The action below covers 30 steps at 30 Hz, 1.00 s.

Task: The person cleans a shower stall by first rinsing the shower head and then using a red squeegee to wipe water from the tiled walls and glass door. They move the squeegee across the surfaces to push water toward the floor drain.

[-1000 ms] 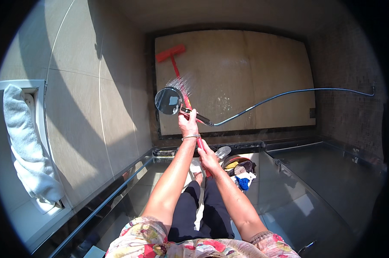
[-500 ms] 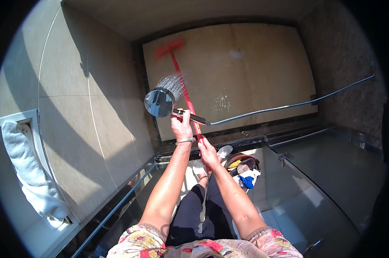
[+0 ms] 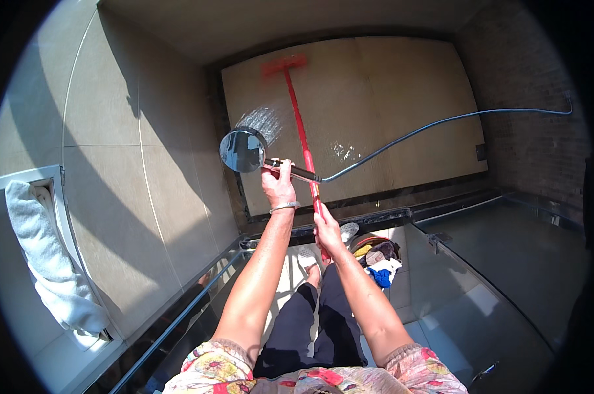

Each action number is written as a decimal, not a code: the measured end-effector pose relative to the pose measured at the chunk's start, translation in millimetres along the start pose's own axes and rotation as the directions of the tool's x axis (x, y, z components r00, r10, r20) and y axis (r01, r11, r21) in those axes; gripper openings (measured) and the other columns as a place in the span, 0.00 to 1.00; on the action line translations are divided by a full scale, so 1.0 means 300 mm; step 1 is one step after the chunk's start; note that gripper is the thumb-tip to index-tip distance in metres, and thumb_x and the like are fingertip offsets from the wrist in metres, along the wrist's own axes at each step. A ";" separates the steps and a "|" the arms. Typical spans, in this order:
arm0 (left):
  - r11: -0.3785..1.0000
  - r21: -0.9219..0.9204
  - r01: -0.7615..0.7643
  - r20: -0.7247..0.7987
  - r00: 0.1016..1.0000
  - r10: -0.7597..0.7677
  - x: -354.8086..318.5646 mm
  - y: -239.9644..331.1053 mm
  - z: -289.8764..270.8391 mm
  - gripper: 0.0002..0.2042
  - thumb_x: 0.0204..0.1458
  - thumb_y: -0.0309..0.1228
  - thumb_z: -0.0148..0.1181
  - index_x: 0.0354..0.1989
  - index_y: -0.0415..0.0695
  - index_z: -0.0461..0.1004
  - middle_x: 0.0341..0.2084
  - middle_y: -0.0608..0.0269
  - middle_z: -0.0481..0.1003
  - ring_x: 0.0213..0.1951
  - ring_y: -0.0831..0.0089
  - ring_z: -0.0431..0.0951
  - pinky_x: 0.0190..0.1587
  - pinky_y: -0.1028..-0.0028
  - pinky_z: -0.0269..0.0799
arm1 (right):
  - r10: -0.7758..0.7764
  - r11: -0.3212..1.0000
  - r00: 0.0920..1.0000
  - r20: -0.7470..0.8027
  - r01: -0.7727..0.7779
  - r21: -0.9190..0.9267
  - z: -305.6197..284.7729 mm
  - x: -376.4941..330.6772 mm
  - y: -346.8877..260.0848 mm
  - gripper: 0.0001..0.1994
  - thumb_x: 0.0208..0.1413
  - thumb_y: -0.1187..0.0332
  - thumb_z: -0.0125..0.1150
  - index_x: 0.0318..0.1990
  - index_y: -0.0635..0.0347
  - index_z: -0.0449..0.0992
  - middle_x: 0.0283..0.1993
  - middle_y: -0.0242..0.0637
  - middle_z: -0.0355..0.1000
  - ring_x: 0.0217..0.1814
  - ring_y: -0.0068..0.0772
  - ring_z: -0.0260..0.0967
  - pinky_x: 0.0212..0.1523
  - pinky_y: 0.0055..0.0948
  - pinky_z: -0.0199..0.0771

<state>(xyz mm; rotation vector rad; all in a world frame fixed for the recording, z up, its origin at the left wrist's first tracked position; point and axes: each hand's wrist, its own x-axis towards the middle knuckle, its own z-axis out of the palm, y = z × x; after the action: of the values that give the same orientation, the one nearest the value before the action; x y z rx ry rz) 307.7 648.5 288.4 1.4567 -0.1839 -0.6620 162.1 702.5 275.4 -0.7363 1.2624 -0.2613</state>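
Observation:
My left hand [image 3: 280,186] is closed round the dark handle of a shower head [image 3: 243,150] with a round mirror-like back. Water sprays from it toward the far left of the shower floor [image 3: 408,85]. My right hand [image 3: 327,231] grips the lower part of a red pole, which belongs to a floor brush [image 3: 298,118]. The brush's wide red head lies on the floor at the far left and looks smeared by motion. Just right of my left hand, the pole passes the shower handle; whether they touch I cannot tell.
From the handle a metal hose [image 3: 435,123] runs to the right wall. A dark raised sill [image 3: 323,226] borders the floor on my side. Right of my feet stands a bucket [image 3: 375,249] of cloths. Glass panels flank me; a rolled white towel [image 3: 50,262] lies in a left wall niche.
The brush head has swung to the right and slightly farther away, and its pole stands steeper. My right hand has shifted a little right. The shower head has hardly moved; its hose bows higher.

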 end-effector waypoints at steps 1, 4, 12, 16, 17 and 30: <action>1.000 0.019 -0.019 0.007 1.000 0.019 0.013 0.002 0.007 0.11 0.45 0.24 0.56 0.36 0.40 0.63 0.26 0.66 0.69 0.29 0.79 0.70 0.34 0.79 0.67 | 0.003 1.000 0.999 0.043 -0.003 0.003 -0.021 0.061 -0.043 0.22 0.55 0.63 0.43 0.58 0.39 0.54 0.14 0.25 0.58 0.09 0.15 0.53 0.08 0.17 0.55; 0.998 0.012 -0.062 0.012 0.998 0.062 0.029 0.017 -0.019 0.11 0.45 0.25 0.57 0.36 0.40 0.63 0.27 0.66 0.69 0.29 0.79 0.70 0.33 0.80 0.68 | 0.001 0.998 1.000 0.030 0.001 -0.055 -0.018 0.027 -0.032 0.21 0.55 0.63 0.43 0.58 0.42 0.53 0.14 0.26 0.57 0.09 0.17 0.53 0.08 0.20 0.54; 0.976 0.169 0.139 -0.080 0.989 -0.127 -0.151 -0.050 -0.153 0.10 0.46 0.25 0.55 0.37 0.42 0.62 0.28 0.64 0.71 0.30 0.76 0.73 0.32 0.80 0.70 | 0.049 0.980 0.998 -0.034 -0.054 -0.189 0.017 -0.387 0.183 0.21 0.55 0.64 0.43 0.57 0.51 0.55 0.22 0.32 0.66 0.18 0.19 0.60 0.19 0.20 0.62; 0.987 0.015 0.159 0.003 0.987 -0.160 -0.230 -0.120 -0.128 0.10 0.46 0.24 0.54 0.35 0.41 0.61 0.28 0.61 0.70 0.31 0.74 0.73 0.33 0.76 0.72 | -0.333 0.894 0.940 -0.073 0.291 -0.341 0.077 -0.015 0.078 0.19 0.52 0.59 0.43 0.51 0.55 0.59 0.34 0.55 0.68 0.37 0.56 0.66 0.37 0.44 0.64; 0.988 -0.028 0.150 -0.041 0.988 -0.152 -0.217 -0.116 -0.119 0.10 0.47 0.23 0.54 0.35 0.41 0.61 0.28 0.61 0.70 0.31 0.74 0.72 0.32 0.76 0.72 | -0.294 0.899 0.949 -0.116 0.233 -0.370 0.092 0.028 0.047 0.17 0.52 0.58 0.43 0.46 0.58 0.62 0.36 0.55 0.68 0.40 0.57 0.64 0.39 0.46 0.63; 0.979 0.093 0.184 -0.057 0.982 -0.179 -0.305 -0.079 -0.166 0.08 0.43 0.25 0.57 0.31 0.42 0.66 0.24 0.68 0.68 0.26 0.80 0.67 0.30 0.77 0.66 | -0.070 0.943 0.996 0.058 0.085 -0.323 0.068 -0.176 0.043 0.18 0.50 0.68 0.43 0.50 0.56 0.58 0.23 0.42 0.68 0.19 0.33 0.66 0.19 0.31 0.65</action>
<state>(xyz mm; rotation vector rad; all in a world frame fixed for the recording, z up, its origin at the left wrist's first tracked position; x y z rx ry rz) 251.2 739.1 283.9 1.5946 -0.0463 -0.7737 161.9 749.1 310.2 -1.0711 1.2482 -0.0982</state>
